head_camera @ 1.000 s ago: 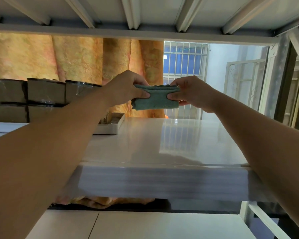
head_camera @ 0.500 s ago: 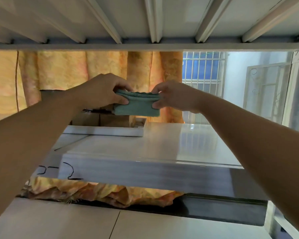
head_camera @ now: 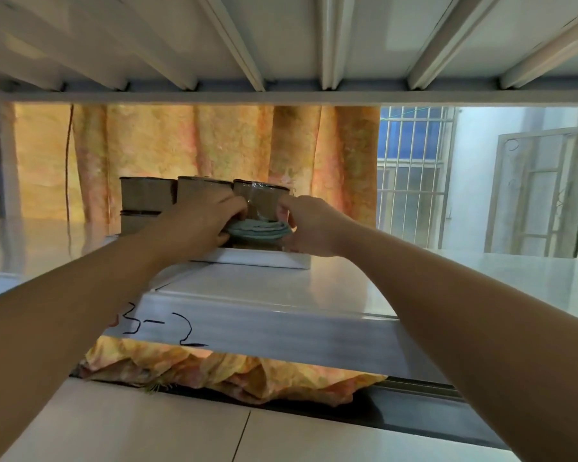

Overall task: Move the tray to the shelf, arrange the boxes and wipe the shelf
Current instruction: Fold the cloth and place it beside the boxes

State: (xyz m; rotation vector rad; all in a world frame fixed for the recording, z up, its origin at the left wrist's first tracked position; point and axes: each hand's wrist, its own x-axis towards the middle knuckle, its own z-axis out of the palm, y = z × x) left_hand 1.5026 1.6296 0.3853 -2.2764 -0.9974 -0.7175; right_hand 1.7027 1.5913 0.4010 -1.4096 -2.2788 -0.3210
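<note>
Both arms reach in over the white shelf (head_camera: pixel 281 288), beneath the ribbed underside of the upper shelf (head_camera: pixel 281 45). The left grip (head_camera: pixel 199 221) curls its fingers round the left end of a folded teal cloth (head_camera: pixel 259 230). The right grip (head_camera: pixel 309 228) pinches the cloth's right end between thumb and fingers. Both are therefore clenched on the cloth, which lies level between them, just above the front wall of the white tray (head_camera: pixel 264 260) and right in front of the brown boxes (head_camera: pixel 147 195). The cloth may be resting on something in the tray, but the grips hide its underside and I cannot tell. The tray sits on the shelf, toward the back. The boxes rise in a row behind the tray's front wall, stacked two high on the left, and the rightmost one shows glossy tape. The shelf's front edge bears a handwritten marking (head_camera: pixel 157 325) reading "3-2". Behind hangs an orange patterned curtain (head_camera: pixel 214 155), with a barred window (head_camera: pixel 411 168) to its right.
</note>
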